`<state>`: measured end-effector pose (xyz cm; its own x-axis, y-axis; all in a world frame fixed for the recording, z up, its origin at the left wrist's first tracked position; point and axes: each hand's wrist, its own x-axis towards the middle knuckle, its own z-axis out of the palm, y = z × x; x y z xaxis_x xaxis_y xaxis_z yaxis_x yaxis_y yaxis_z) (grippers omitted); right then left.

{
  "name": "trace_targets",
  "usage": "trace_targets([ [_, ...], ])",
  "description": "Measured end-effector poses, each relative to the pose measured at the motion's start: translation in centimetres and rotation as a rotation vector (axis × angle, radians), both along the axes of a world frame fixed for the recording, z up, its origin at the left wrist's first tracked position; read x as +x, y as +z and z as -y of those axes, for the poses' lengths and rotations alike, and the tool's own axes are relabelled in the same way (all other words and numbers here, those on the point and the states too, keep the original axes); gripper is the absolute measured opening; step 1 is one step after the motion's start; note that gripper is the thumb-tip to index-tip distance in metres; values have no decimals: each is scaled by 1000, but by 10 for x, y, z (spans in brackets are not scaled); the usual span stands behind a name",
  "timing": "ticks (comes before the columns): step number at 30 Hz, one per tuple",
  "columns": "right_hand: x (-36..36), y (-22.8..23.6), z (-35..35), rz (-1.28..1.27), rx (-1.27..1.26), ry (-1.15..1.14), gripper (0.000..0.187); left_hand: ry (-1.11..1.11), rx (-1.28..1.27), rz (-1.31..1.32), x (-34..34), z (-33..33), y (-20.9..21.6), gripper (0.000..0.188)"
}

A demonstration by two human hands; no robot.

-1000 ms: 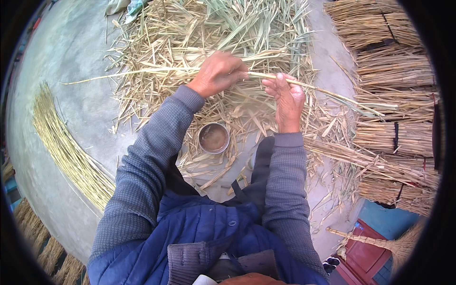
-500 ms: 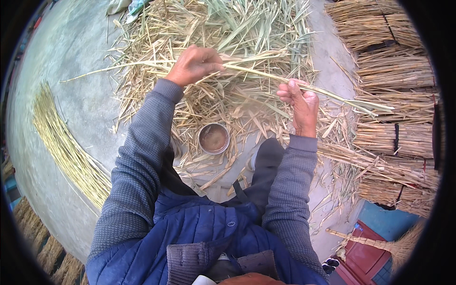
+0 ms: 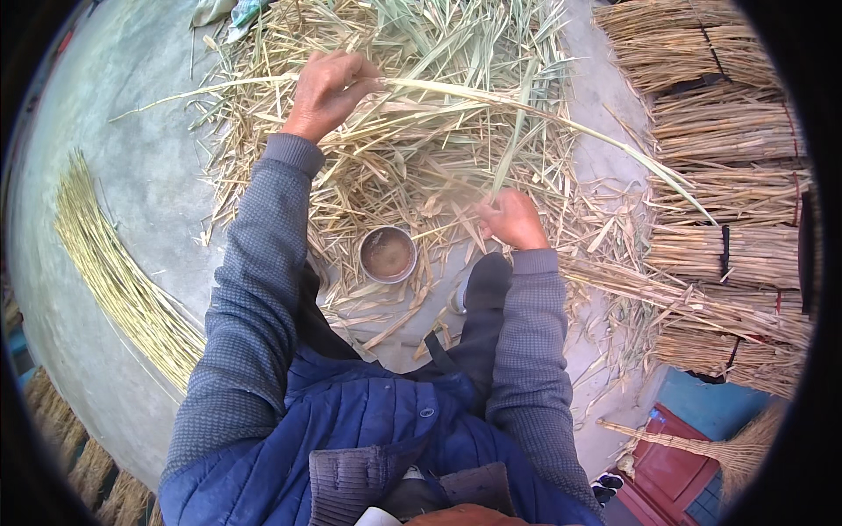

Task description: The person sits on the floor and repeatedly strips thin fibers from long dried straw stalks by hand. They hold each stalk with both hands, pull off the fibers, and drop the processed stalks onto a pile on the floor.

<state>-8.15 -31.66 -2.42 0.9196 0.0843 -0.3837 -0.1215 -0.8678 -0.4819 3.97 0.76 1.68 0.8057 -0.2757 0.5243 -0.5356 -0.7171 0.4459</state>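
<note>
My left hand (image 3: pixel 329 92) is closed around a long pale-green stalk (image 3: pixel 605 136) over the heap of husks. The stalk's thin tip points left, and its thicker part bends away to the right, ending near the bundles. Lower down, my right hand (image 3: pixel 515 219) has its fingers pinched together, apart from the stalk. A light green leaf strip (image 3: pixel 511 153) runs upward from those fingers toward the stalk; its lower end is hidden by them. Close to my right hand, a round metal bowl (image 3: pixel 388 279) with brownish contents stands on the floor.
Dry leaves and husks (image 3: pixel 377 188) cover the floor ahead. A curved sheaf of thin stalks (image 3: pixel 127 280) lies at the left. Tied stalk bundles (image 3: pixel 724 140) line the right side. A broom (image 3: pixel 702 450) lies by a red box (image 3: pixel 662 465) at lower right.
My right hand has let go of the stalk and moved down and left, with a leaf strip now at its fingers. My left hand has risen slightly up and left, still holding the stalk.
</note>
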Motion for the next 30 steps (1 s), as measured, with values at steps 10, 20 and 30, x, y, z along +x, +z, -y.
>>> trace_targets([
  [10, 23, 31, 37, 359, 1330, -463, 57, -107, 155, -207, -5, 0, -17, 18],
  [20, 20, 37, 18, 370, 1434, -558, 20, -256, -325, -646, -15, 27, -23, 22],
  [30, 18, 34, 21, 351, 1303, -689, 24, 121, 89, -89, -1, -8, -12, 25],
])
